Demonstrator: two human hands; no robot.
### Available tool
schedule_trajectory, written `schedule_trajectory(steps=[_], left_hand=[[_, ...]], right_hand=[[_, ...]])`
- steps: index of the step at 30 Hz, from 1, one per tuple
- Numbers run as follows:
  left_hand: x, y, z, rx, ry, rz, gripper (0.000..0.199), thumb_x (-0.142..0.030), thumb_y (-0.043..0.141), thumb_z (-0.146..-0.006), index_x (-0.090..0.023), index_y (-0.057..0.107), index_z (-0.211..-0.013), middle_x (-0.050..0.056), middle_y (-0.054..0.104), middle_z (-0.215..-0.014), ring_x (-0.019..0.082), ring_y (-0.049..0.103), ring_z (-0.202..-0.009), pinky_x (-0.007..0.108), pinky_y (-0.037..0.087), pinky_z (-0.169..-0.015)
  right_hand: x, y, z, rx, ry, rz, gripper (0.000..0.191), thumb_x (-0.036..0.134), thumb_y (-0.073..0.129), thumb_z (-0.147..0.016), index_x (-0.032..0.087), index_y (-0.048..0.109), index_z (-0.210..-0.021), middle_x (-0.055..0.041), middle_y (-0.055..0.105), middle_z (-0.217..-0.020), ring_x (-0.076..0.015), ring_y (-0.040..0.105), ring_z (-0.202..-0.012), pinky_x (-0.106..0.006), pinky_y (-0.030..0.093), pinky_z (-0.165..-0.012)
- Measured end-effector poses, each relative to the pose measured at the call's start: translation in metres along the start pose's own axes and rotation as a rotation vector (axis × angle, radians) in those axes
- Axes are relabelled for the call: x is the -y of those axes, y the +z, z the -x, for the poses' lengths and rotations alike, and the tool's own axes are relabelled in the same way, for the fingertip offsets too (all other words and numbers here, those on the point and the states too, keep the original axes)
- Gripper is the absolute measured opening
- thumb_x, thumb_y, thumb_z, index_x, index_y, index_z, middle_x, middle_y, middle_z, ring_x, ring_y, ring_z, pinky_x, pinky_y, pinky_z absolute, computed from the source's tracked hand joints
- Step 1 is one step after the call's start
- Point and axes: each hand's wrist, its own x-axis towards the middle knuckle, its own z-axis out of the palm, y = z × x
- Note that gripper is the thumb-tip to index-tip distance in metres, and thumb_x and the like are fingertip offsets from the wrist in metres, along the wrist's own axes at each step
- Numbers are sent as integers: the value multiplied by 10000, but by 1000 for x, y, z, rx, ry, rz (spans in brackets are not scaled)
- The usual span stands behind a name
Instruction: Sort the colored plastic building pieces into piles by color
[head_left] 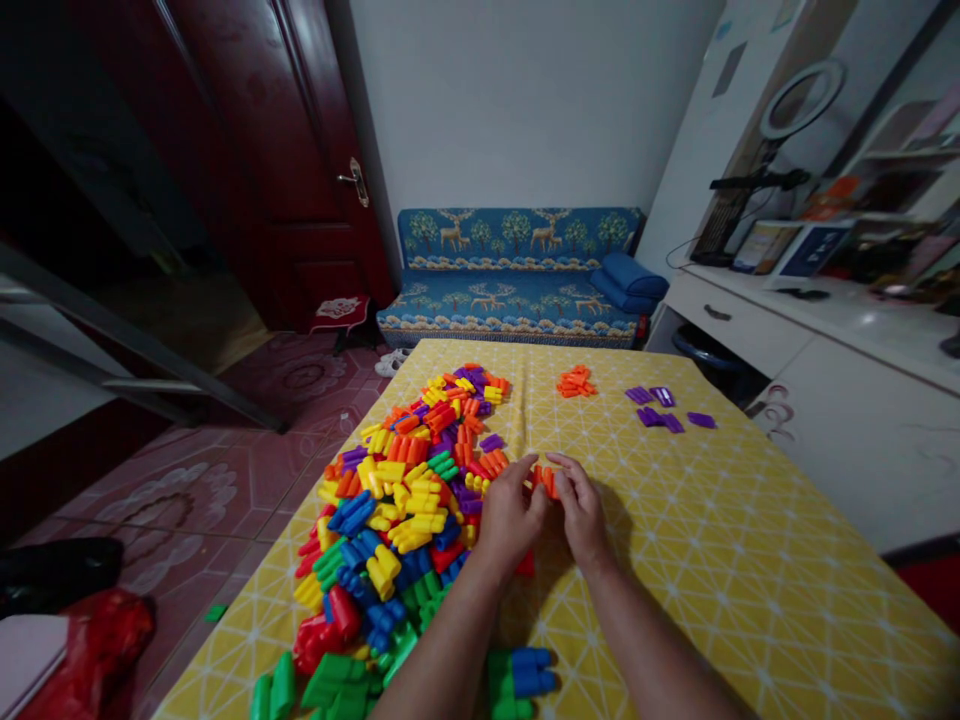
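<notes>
My left hand and my right hand meet over the table, fingers curled around an orange plastic building block. The fingers partly cover the block. Just left of my left hand spreads a big heap of ribbed plastic building blocks in yellow, orange, red, purple, blue and green. Beyond my hands lies a small pile of orange blocks. Several purple blocks lie loosely grouped farther right. Under my left forearm shows a blue block joined to green ones.
A yellow patterned cloth covers the table. Behind the table stands a blue sofa. On the right is a white cabinet with a ring light. A metal ladder-like frame stands left, before a dark red door.
</notes>
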Motion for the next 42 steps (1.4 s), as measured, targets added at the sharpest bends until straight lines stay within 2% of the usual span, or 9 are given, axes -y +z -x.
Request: schedule_trajectory(steps=[3,8,12,20,23,28,32,39,42], left_hand=[[1,0,-1,-1,15,31,375,-208,518,-850,-167,615,-1210,85,693,-1063,159,650,-830,260,506,-717],[1,1,-4,-67,-23,125,234,-152,518,-806,-144,625,-1014,20,667,-798,122,605,-663,220,462,-618],[2,3,-5,-140,-17,186,83,-173,536,-801,-154,583,-866,-15,605,-704,106,563,-599,202,427,-565],[4,1,-4,-252,46,189,91,-104,501,-769,-185,520,-733,-22,575,-687,114,574,-633,196,453,-581],[3,-1,-3,-276,83,85,122,-82,499,-772,-187,554,-797,15,630,-800,154,619,-778,260,501,-721],[-1,-3,1,-230,71,-87,246,-99,510,-826,-205,609,-1025,66,645,-1057,199,623,-990,326,499,-858],[1,-1,3,-132,26,-143,204,-133,515,-862,-225,660,-972,48,656,-1047,182,650,-922,300,512,-820],[4,2,2,-110,-6,-203,185,-171,533,-868,-236,687,-947,40,656,-1095,175,666,-900,275,520,-747],[3,1,2,-102,-16,-225,176,-191,533,-877,-238,691,-937,37,660,-1099,174,671,-894,267,519,-722]], right_hand=[[1,0,1,5,24,5,370,466,496,-907,216,595,-1161,-76,696,-1049,-209,661,-907,-327,535,-792],[6,3,2,9,70,-80,390,481,580,-870,209,585,-1150,-67,706,-942,-205,672,-837,-311,547,-741],[6,4,3,22,48,-96,401,463,646,-833,195,599,-1127,-87,700,-1016,-215,678,-898,-310,553,-757],[4,2,2,92,-158,48,194,338,629,-855,200,675,-983,-60,676,-950,-178,649,-823,-270,527,-690],[1,3,3,78,-155,59,195,338,637,-847,195,678,-974,-62,674,-948,-178,647,-824,-270,530,-683],[-12,4,-3,-103,49,-10,329,431,659,-812,174,622,-1014,-87,711,-944,-197,673,-820,-303,547,-708],[-25,0,-37,-103,160,-46,350,429,674,-747,179,596,-979,-67,718,-866,-178,685,-727,-279,555,-631],[-51,-6,-138,-108,343,115,181,210,729,-544,190,584,-650,28,595,-469,-140,599,-448,-215,477,-430],[-59,-4,-163,-176,361,120,192,176,708,-536,190,592,-689,-3,650,-549,-186,678,-575,-249,540,-510]])
